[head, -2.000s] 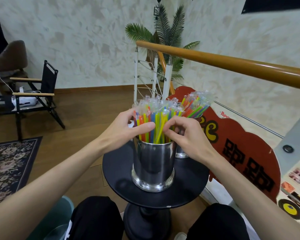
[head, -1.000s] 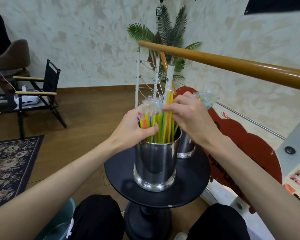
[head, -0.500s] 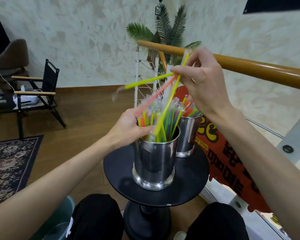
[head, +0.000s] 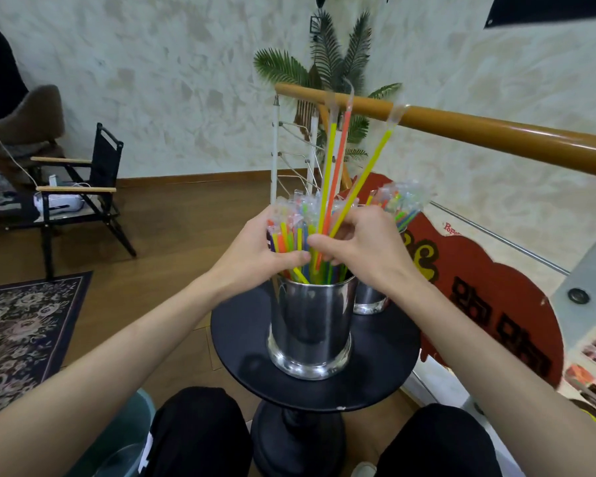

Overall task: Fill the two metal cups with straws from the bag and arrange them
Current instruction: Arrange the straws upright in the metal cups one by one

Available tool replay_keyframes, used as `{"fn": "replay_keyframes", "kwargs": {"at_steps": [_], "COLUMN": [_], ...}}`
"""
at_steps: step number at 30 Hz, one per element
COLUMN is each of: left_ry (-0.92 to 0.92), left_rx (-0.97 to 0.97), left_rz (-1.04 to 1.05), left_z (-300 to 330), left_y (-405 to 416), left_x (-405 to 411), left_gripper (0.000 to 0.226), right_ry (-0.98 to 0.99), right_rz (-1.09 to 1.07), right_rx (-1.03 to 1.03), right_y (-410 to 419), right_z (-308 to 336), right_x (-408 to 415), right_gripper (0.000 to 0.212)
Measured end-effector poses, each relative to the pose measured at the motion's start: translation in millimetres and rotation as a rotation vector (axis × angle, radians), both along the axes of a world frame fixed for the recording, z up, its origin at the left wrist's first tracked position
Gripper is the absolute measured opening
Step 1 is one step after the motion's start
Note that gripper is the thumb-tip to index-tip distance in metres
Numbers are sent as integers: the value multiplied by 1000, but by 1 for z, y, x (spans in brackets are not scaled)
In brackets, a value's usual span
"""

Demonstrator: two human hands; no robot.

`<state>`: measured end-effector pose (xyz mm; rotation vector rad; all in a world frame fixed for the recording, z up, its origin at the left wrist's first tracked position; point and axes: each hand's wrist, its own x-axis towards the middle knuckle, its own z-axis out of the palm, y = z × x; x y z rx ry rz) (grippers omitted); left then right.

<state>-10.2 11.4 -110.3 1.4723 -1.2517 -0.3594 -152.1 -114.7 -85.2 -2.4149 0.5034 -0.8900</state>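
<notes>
Seating raised straws (head: 334, 173) in near cup (head: 312, 325) | left hand (head: 255, 249) gripping bundle, right hand (head: 355, 242) pinching stems | lower gently, straight down.

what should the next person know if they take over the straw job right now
Left hand: grips the bundle of straws standing in the near cup.
Right hand: pinches three tall straws, two yellow and one orange, low ends in the near cup.
Far cup: behind the right hand, also holding straws. Both cups stand on the round black table.
Done: both cups hold straws.
Left: seat the three tall straws, even out the bundles. No bag in view.
</notes>
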Motion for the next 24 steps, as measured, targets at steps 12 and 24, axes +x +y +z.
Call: {"fn": "replay_keyframes", "kwargs": {"at_steps": [12, 24], "left_ry": [198, 90], "left_rx": [-57, -118], "left_rz": [-5, 83], "left_z": [1, -3], "left_y": [-3, -8], "left_x": [-2, -4], "left_gripper": [59, 22], "right_ry": [696, 508], "right_rz": [43, 327], "right_rx": [-188, -17], "right_y": [3, -10], "right_z": [6, 30], "right_x": [23, -16], "right_gripper": [36, 21]}}
